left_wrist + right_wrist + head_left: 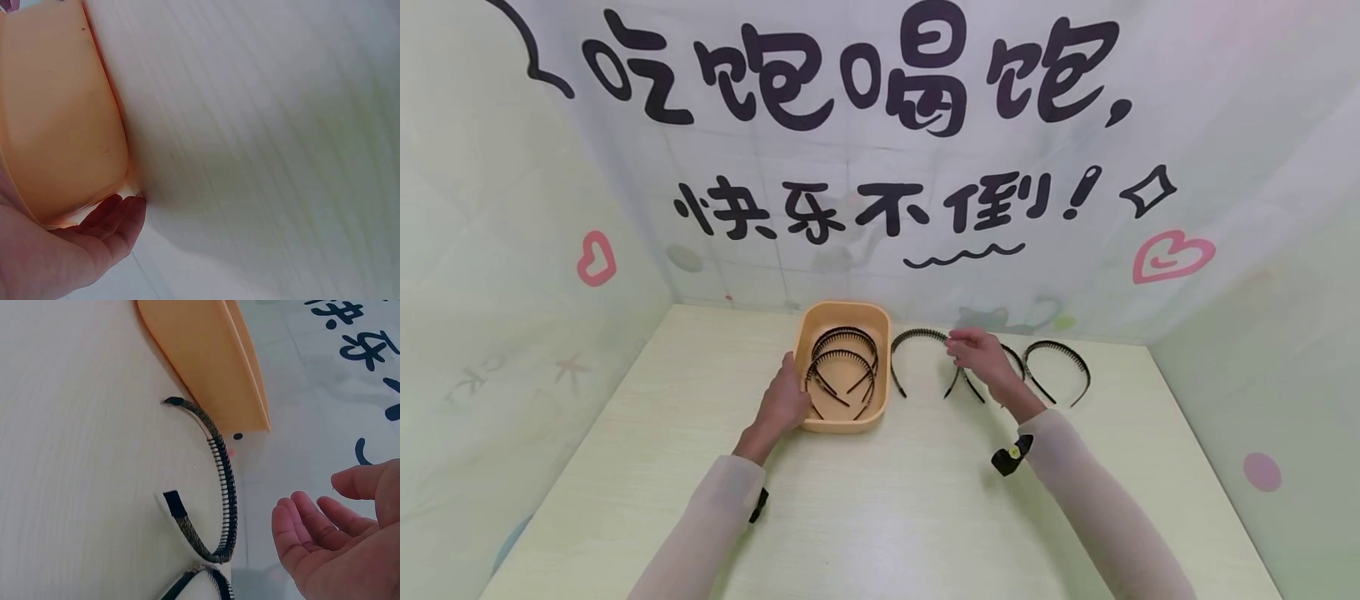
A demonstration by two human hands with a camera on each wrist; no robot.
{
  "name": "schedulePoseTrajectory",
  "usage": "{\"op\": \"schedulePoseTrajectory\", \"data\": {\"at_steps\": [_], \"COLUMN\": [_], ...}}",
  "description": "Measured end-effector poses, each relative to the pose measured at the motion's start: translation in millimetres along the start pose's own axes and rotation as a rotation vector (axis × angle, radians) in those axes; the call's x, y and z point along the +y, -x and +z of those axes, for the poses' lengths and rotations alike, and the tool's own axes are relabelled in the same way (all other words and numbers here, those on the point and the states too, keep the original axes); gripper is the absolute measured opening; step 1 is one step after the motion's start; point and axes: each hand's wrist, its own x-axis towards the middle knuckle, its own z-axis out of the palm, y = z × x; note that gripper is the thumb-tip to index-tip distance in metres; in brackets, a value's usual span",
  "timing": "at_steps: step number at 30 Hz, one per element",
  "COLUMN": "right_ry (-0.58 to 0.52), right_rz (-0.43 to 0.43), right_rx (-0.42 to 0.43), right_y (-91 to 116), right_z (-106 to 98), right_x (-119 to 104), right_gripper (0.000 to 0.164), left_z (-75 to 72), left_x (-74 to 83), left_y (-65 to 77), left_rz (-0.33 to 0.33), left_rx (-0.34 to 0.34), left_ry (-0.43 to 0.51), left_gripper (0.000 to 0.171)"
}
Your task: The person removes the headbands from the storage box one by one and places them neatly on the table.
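Note:
An orange plastic bin [844, 426] sits on the table with several black toothed headbands [842, 354] lying inside. My left hand [785, 397] grips the bin's left side; in the left wrist view its fingers [119, 226] curl around the outside of the wall. My right hand [982, 354] hovers over the row of headbands to the right of the bin, fingers loosely bent, holding nothing. Closest to the bin lies one headband [229, 494], its teeth facing inward. Another headband is partly hidden behind the right hand, and one more headband [1057, 344] lies at the row's right end.
The light wooden table [865, 517] meets a printed curtain [865, 275] behind the bin and headbands. Similar sheets rise at the left and right edges of the table.

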Motion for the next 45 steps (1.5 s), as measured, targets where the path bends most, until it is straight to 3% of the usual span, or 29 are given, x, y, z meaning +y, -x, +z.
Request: {"op": "schedulePoseTrajectory", "data": {"at_steps": [14,26,39,45], "right_ry": [-0.006,0.046,0.131,0.164], "right_rz": [-0.030,-0.101,0.025,0.061], "right_rx": [-0.146,-0.218,-0.306,-0.294], "right_y": [-4,-4,5,4], "right_z": [67,106,136,143], "right_x": [-19,-29,-33,-31], "right_gripper": [0.039,0.036,0.066,0.066], "left_z": [-1.0,-1.4,-0.4,-0.7], "left_x": [1.1,1.8,0.8,0.2], "left_y": [-0.4,-2.0,-1.3,-1.1], "left_rz": [-0.004,-0.006,0.014,0.015], "left_rx": [-0.001,0.009,0.000,-0.006], "left_ry": [0.000,-0.014,0.002,-0.002], "left_gripper": [0.078,0.077,0.077,0.077]}}
